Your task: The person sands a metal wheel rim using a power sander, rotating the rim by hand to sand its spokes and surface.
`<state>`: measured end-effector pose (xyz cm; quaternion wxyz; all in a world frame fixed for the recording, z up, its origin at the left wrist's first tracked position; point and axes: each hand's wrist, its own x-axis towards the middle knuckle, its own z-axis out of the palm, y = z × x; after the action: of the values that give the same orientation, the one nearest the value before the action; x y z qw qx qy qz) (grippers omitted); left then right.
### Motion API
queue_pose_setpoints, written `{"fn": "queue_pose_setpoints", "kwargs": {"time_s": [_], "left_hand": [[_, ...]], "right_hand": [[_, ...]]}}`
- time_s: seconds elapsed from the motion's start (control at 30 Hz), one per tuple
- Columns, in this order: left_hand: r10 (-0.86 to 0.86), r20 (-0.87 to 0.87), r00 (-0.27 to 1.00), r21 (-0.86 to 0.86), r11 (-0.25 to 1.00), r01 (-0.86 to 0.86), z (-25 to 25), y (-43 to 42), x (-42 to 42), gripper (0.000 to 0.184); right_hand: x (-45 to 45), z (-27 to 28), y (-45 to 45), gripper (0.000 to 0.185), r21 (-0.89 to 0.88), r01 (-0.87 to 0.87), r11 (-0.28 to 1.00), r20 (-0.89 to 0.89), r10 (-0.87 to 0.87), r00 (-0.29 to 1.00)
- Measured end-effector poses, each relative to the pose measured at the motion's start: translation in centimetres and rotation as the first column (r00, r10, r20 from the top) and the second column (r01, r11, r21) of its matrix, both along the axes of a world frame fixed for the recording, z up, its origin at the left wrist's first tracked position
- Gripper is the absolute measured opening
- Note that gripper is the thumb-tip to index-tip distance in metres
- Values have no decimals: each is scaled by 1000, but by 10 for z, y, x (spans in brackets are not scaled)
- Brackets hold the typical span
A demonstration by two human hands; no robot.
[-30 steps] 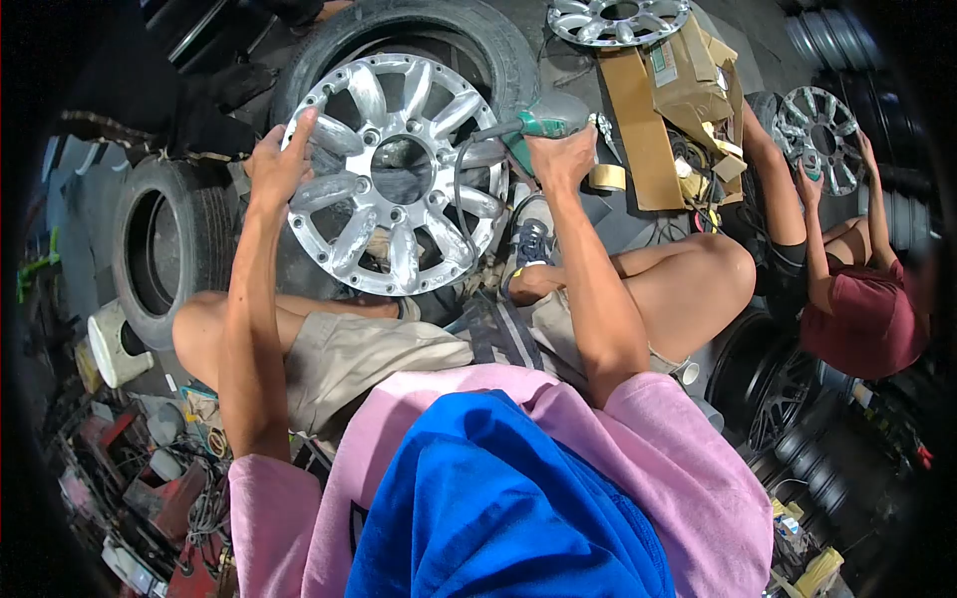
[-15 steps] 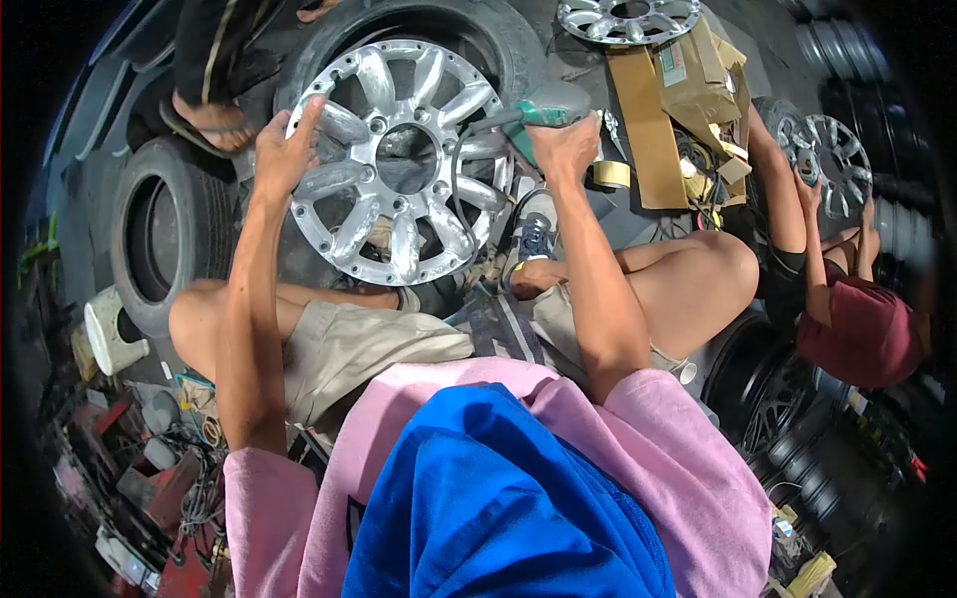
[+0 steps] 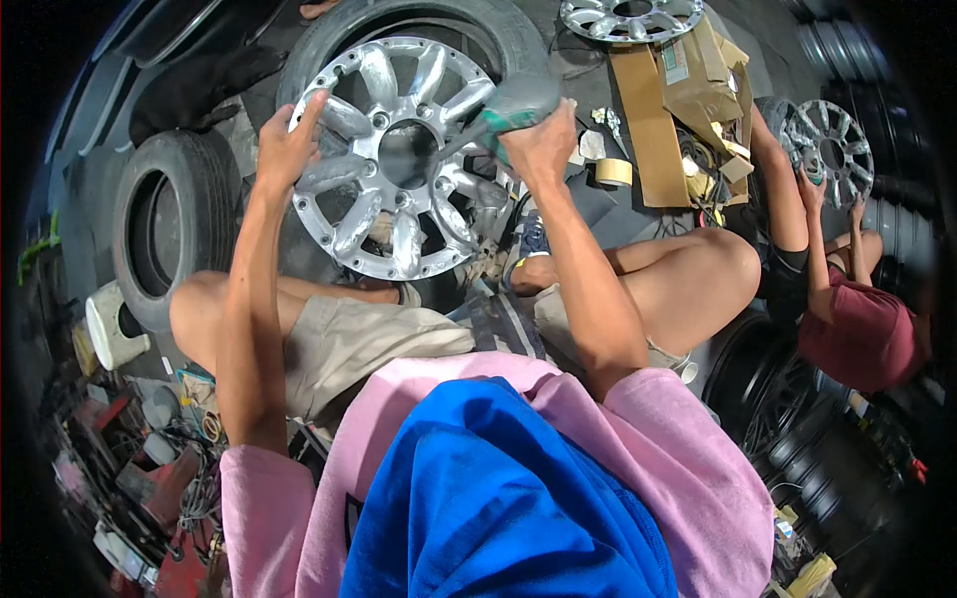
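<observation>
A silver alloy wheel rim (image 3: pixel 352 237) with broad spokes and whitish, scuffed patches leans in front of my crossed legs, against a tire. My left hand (image 3: pixel 289 145) grips its upper left edge, thumb on the face and fingers behind. In my right hand (image 3: pixel 543 149) is a green and grey power sander (image 3: pixel 520 103), blurred by motion, over the rim's right side. The sander's working face is hidden from me. A dark cord hangs from it across the spokes and the centre hole.
Behind the rim lies a large tire (image 3: pixel 324 45); another tire (image 3: pixel 159 234) stands at left. Right of my hand are a tape roll (image 3: pixel 612 172) and a cardboard box (image 3: pixel 698 85). A second rim (image 3: pixel 633 22) lies beyond. At far right, a co-worker (image 3: pixel 857 334) handles another rim (image 3: pixel 839 149).
My right hand and the sander have moved left, further over the rim's spokes. My left hand keeps its hold. The other person's foot at the upper left has gone from view.
</observation>
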<state>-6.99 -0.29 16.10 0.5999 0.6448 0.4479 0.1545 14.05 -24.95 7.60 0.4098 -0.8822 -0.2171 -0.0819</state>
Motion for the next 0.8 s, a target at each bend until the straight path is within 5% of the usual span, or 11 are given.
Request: {"fn": "queue_pose_setpoints", "kwargs": {"time_s": [0.03,0.1,0.2,0.33,0.37,0.43,0.57,0.67,0.8], "left_hand": [[3,3,1000,-2,1000,-3,-2,2,0,48],[0,-34,999,-17,1000,0,-9,11,-2,77],[6,-49,999,-54,999,-9,-19,22,0,88],[0,-49,999,-118,993,-6,-22,31,4,111],[-4,-53,999,-117,993,-2,-22,30,5,111],[21,-73,997,-97,995,-28,-17,26,9,53],[57,-99,993,-147,986,-71,-26,36,6,56],[10,-85,996,-178,984,-25,-26,36,3,76],[12,-101,995,-158,987,-28,-18,34,8,72]], "right_hand": [[2,-1,-6,66,-2,-3,1000,3,3,1000],[5,-1,-19,75,103,105,989,-116,-93,989],[10,-31,-31,71,125,270,955,-24,-269,963],[-5,-40,-21,69,257,206,944,-102,-186,977],[-8,-35,-18,69,257,211,943,-106,-190,976],[-10,-28,-13,72,202,74,977,3,-76,997],[2,-30,-17,72,223,165,961,-141,-136,981],[13,-31,-24,71,102,253,962,-106,-242,964],[9,-22,-18,71,145,166,975,-202,-135,970]]}}
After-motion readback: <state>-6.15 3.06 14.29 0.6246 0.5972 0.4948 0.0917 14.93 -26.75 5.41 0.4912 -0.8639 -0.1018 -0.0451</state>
